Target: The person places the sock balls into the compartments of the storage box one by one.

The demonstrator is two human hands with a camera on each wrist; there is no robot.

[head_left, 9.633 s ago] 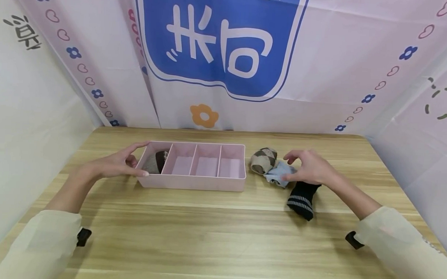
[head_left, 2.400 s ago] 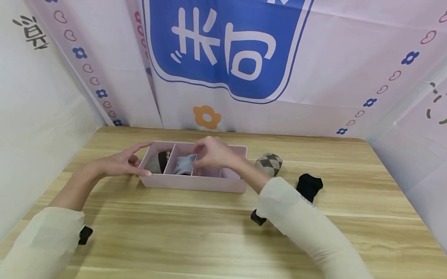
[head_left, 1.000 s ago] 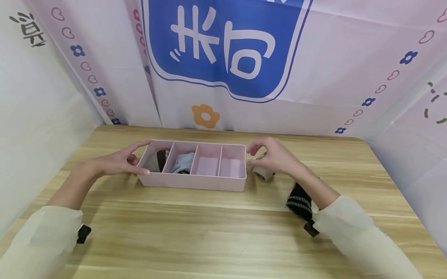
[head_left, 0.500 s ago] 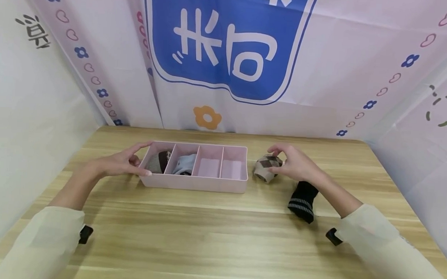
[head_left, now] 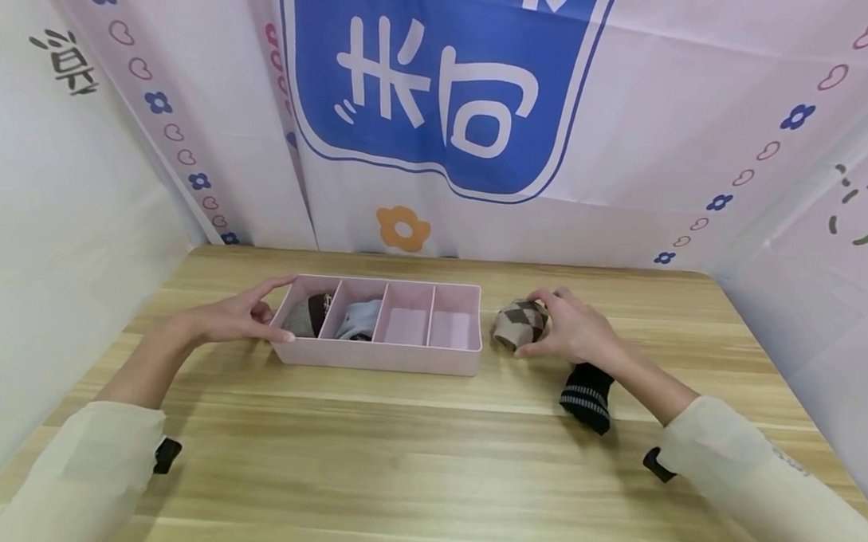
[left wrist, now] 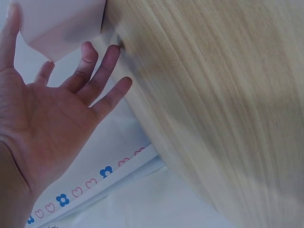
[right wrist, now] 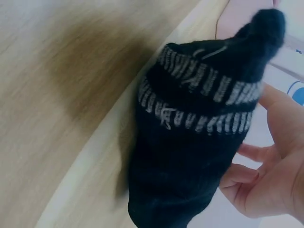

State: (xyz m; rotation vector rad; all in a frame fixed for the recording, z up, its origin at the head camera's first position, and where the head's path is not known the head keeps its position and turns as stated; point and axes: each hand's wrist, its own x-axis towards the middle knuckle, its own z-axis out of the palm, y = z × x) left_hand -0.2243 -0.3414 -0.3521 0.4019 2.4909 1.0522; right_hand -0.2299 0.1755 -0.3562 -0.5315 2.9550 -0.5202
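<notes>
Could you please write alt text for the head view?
A right hand curves round a checked sock on a table, near a black sock; the left hand holds the left end of a pink box. Its left two compartments hold a grey sock and a blue sock.

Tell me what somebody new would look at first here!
Probably the big blue sign with white writing on the back cloth. Then the pink box on the table, with a gray sock and a light-blue sock in its two left slots and the left hand holding one end. Right of it, the right hand curves around a checkered sock, near a black sock.
</notes>
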